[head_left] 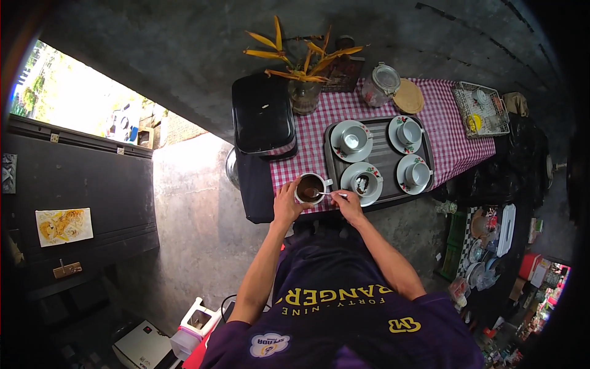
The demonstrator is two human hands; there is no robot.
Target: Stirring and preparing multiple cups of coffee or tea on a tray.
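My left hand is closed round the side of a white mug at the table's near edge. Inside the mug is something dark brown; whether it is powder or liquid I cannot tell. Between the fingers of my right hand is a metal spoon, its bowl down in the mug. Just to the right, a serving tray bears several white cups on saucers. The nearest-left cup has white and dark brown stuff in it; the other cups, such as the far-left cup, look pale inside.
A black box-shaped container stands left on the checkered tablecloth. Behind the tray are a glass vase with orange-yellow leaves, a clip-top glass jar and a round tan lid. A wire basket sits far right.
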